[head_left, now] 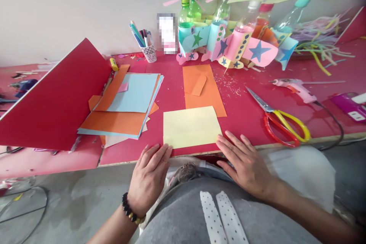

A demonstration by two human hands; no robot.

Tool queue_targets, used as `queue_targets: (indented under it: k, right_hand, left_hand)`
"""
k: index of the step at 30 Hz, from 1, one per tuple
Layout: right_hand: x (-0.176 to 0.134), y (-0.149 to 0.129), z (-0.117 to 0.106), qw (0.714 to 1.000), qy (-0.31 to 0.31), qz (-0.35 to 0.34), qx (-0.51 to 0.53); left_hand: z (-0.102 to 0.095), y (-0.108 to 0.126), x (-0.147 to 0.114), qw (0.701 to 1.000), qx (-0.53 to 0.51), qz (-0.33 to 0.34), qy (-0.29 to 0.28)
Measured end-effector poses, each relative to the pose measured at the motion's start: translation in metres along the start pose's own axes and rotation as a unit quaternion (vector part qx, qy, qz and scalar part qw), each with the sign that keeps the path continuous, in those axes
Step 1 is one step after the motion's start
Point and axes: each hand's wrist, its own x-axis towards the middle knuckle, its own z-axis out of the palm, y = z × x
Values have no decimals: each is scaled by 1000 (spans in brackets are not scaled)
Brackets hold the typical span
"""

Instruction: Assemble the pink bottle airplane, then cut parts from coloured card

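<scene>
A pale yellow sheet of paper (192, 126) lies flat at the front edge of the red table, with a faint crease running across its lower part. My left hand (153, 173) rests at its lower left corner, palm down, fingers stretched out and touching it. At the lower right corner lie the fingertips of my right hand (246, 166), spread apart and flat. Behind the yellow sheet is an orange sheet (203, 101), partly covered by it. A small orange strip (199, 85) with a rounded end sits on that orange sheet.
Scissors (276, 116) with red and yellow handles and a pink glue gun (297, 88) lie on the right. Stacked coloured papers (134, 93) and an upright red board (57, 99) stand left. Paper-decorated bottle planes (240, 42) and a pen cup (149, 53) line the back.
</scene>
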Motion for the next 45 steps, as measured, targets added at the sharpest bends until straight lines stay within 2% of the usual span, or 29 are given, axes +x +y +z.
queue_targets:
  k: [6,11,18,32,37,45]
  right_hand:
    - [0,1,0,1000,-20,3,5]
    - [1,-1,-3,999,-44,18,12]
    - [1,-6,-5,997,-55,48,31]
    - [0,-10,-3,998,-35,54,28]
    - [-5,1,-1,998,-16,54,-14]
    - [-7,10,-2,998,-10,56,-41]
  left_hand:
    - [3,-4,2,999,11,22,25]
    - [12,-18,-3,997,22,62,44]
    - [22,-32,-3,988,29,112,99]
    - [18,-28,-2,992,-6,81,102]
    - [14,-25,-1,989,-16,67,130]
    - [8,-20,5,993,-4,49,109]
